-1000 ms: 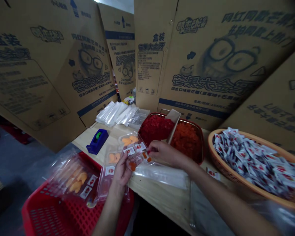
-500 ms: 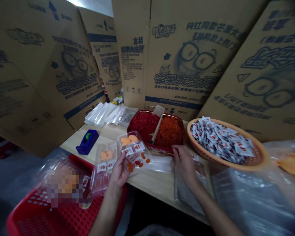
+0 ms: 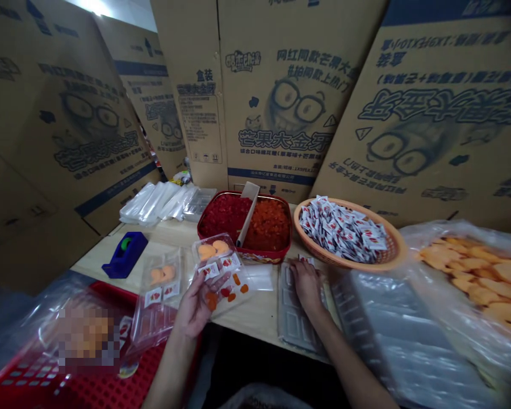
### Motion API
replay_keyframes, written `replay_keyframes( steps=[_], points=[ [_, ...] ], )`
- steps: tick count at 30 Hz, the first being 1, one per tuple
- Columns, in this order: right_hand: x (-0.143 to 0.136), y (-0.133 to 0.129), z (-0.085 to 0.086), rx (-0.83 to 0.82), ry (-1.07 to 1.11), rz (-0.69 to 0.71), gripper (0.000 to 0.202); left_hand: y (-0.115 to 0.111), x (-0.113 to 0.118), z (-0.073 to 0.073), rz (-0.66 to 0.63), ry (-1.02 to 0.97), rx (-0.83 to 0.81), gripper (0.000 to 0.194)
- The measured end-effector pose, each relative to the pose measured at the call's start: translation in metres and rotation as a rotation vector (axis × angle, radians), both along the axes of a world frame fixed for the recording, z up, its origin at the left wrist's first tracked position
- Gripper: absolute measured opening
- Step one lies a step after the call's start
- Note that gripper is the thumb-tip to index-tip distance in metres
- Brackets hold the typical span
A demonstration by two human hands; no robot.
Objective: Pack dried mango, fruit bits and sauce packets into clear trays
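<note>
My left hand (image 3: pixel 196 309) grips the lower left edge of a clear plastic tray (image 3: pixel 239 267). This tray holds orange candies (image 3: pixel 213 249), two white sachets (image 3: pixel 229 262) and several red and orange dried-looking pieces (image 3: pixel 232 296). To its left, a second clear tray (image 3: pixel 155 318) with similar candies and sachets leans over the table edge. My right hand (image 3: pixel 309 289) rests on a stack of clear compartment trays (image 3: pixel 290 318), its fingers bent down at the far end. A sachet (image 3: pixel 306 259) lies just beyond those fingers; the fingertips are hidden.
A red tub (image 3: pixel 285 254) of red and orange pieces stands behind, divided by a white strip. An orange basket (image 3: pixel 398 253) of sachets and a bag of orange candies (image 3: pixel 485 278) lie right. A blue tape dispenser (image 3: pixel 125 255) and red basket (image 3: pixel 153 372) are left. Cardboard boxes (image 3: pixel 281 153) rise behind.
My right hand has moved from the tub's front right corner down onto the stacked trays. My left hand still holds its tray. The view has turned to the right, showing more of the candy bag.
</note>
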State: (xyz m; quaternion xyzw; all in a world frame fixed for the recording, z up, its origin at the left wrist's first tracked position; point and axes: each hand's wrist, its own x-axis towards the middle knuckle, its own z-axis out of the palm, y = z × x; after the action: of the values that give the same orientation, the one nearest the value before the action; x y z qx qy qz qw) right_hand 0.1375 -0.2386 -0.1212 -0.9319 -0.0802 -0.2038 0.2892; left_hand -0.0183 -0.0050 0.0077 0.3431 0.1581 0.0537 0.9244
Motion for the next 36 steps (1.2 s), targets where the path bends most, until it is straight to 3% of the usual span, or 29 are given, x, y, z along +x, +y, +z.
replay_keyframes(
  steps=[4,8,12,15,17,20,23,28,32,36],
  points=[
    [-0.002,0.0,0.001,0.058,-0.106,-0.021,0.036,-0.001,-0.003,-0.006,-0.003,0.01,0.031,0.048],
    [-0.011,-0.004,0.017,0.123,-0.177,-0.027,0.043,-0.001,-0.005,-0.012,-0.01,0.03,0.02,0.05],
    [-0.026,-0.016,0.061,0.27,-0.158,0.091,0.043,-0.004,-0.005,-0.016,-0.018,0.011,-0.027,0.051],
    [-0.036,-0.016,0.107,0.455,-0.053,0.412,0.036,-0.011,-0.004,-0.018,-0.064,-0.011,-0.04,0.053],
    [-0.042,-0.003,0.135,0.525,0.025,0.585,0.035,-0.017,-0.004,-0.018,-0.071,-0.02,-0.051,0.053],
    [-0.046,0.037,0.161,0.343,0.037,0.687,0.032,-0.026,-0.004,-0.018,-0.062,-0.028,-0.088,0.051],
    [-0.046,0.082,0.166,0.072,-0.023,0.652,0.026,-0.032,-0.008,-0.016,-0.076,-0.037,-0.112,0.051],
    [-0.044,0.128,0.157,-0.052,-0.096,0.661,0.025,-0.037,-0.02,-0.021,-0.166,-0.061,-0.115,0.064],
    [-0.043,0.14,0.153,-0.099,-0.11,0.651,0.023,-0.041,-0.027,-0.028,-0.109,-0.109,-0.038,0.062],
    [-0.039,0.129,0.146,-0.093,-0.088,0.588,0.019,-0.043,-0.029,-0.028,-0.14,-0.113,-0.023,0.074]
  ],
)
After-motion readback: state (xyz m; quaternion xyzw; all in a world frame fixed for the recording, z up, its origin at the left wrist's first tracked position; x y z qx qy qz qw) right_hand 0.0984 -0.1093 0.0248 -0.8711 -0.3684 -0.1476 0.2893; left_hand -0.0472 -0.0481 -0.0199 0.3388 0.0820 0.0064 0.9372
